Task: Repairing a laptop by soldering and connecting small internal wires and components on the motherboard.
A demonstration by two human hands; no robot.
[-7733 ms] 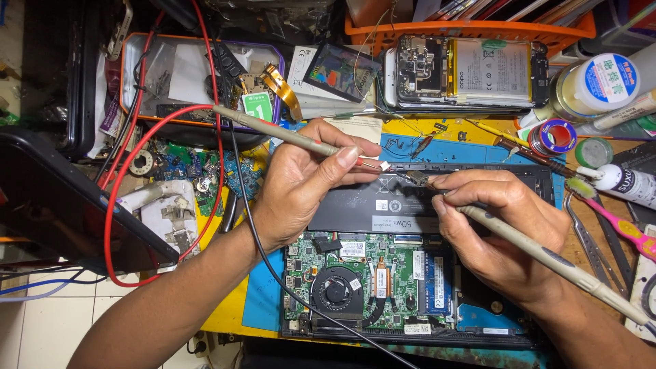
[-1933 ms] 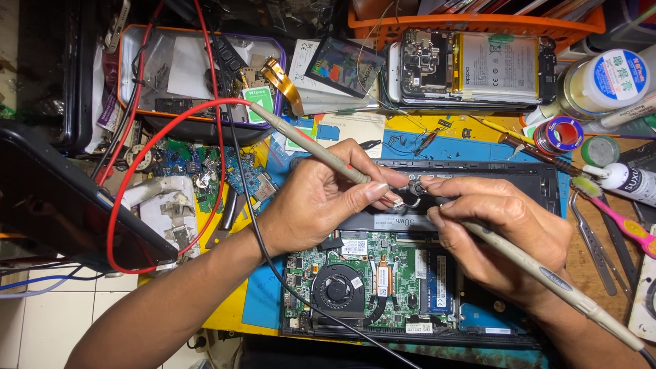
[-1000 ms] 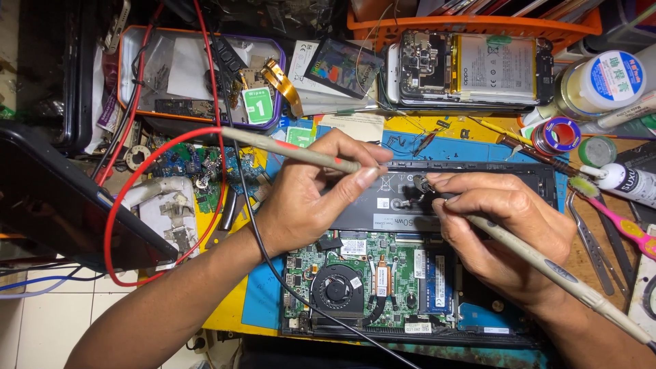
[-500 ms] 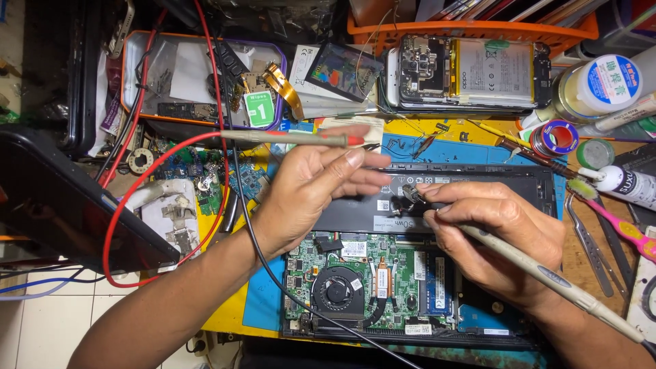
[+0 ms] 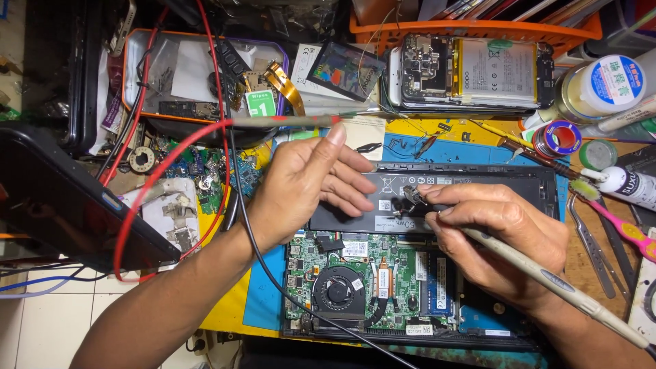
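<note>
An opened laptop [image 5: 369,273] lies on a blue mat, with its fan [image 5: 339,290], green board and long black battery [image 5: 478,184] exposed. My right hand [image 5: 499,232] grips a beige probe [image 5: 560,287] like a pen, its metal tip resting on the battery's left part. My left hand [image 5: 301,184] hovers over the battery's left end with fingers spread and nothing in its grasp. Its index fingertip sits just under a second, red-tipped probe [image 5: 287,121] that lies across the clutter, trailing a red lead [image 5: 164,171].
A metal tin [image 5: 140,51] of small parts sits at the back left, an opened phone [image 5: 471,72] at the back. A solder spool [image 5: 557,137], white bottles [image 5: 601,85], a pink toothbrush [image 5: 622,225] and tweezers [image 5: 588,246] crowd the right. A black lid [image 5: 61,198] stands left.
My left hand has let go of the red-tipped probe and opened; the probe moved up off the battery to lie near the tin. My right hand's probe shifted slightly left on the battery.
</note>
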